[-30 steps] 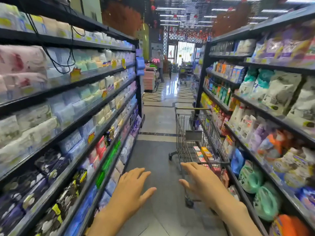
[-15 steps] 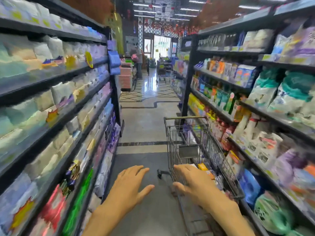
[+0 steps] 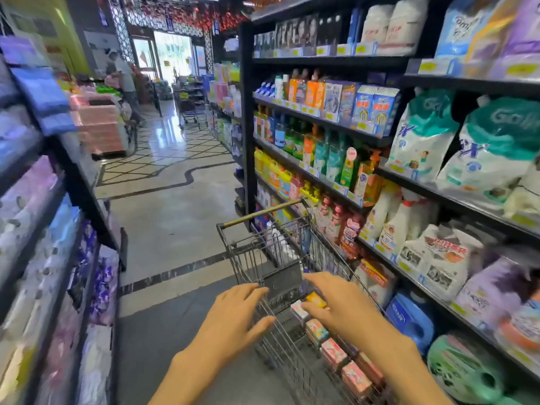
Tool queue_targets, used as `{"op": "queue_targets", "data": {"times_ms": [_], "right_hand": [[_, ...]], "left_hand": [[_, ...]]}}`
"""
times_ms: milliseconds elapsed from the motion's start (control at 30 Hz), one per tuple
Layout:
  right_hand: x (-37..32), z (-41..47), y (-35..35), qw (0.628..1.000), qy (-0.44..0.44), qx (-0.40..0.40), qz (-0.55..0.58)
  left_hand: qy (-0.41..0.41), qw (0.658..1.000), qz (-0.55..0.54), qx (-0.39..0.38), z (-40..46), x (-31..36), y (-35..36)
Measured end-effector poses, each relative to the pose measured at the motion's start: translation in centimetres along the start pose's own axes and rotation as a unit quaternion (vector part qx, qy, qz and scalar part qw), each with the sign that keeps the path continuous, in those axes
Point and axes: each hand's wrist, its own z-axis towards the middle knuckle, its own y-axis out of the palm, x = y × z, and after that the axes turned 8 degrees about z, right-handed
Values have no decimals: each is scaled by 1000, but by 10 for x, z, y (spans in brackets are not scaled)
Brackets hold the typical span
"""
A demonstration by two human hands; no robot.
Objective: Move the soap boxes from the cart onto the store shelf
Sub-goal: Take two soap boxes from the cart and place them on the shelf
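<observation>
A wire shopping cart (image 3: 263,255) with a wooden handle stands in the aisle against the right-hand store shelf (image 3: 344,194). Several pink and yellow soap boxes (image 3: 333,352) lie in a row along its bottom. My left hand (image 3: 233,320) hovers at the cart's near left rim, fingers apart, holding nothing. My right hand (image 3: 342,305) reaches over the inside of the cart just above the soap boxes, fingers spread and empty. It hides part of the row.
The right shelves hold detergent bags (image 3: 423,138), bottles and a blue jug (image 3: 409,317). Shelves of wrapped packs (image 3: 32,217) line the left. A person (image 3: 125,80) stands far down the aisle by a stacked pink display (image 3: 99,124). Bare floor runs ahead on the left.
I have come close to the cart. Both hands moved forward; the right hand now reaches over the cart's inside above the soap boxes, the left is at its rim.
</observation>
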Motion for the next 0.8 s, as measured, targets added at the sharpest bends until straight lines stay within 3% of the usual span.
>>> {"op": "queue_targets", "data": {"times_ms": [200, 433, 800], "right_hand": [[69, 79, -10, 995, 101, 23, 11], [148, 106, -22, 967, 249, 51, 20], [252, 97, 61, 856, 496, 92, 108]], "left_hand": [[106, 993, 2, -43, 156, -15, 11], [264, 962, -7, -75, 295, 19, 27], [426, 880, 17, -209, 439, 80, 178]]}}
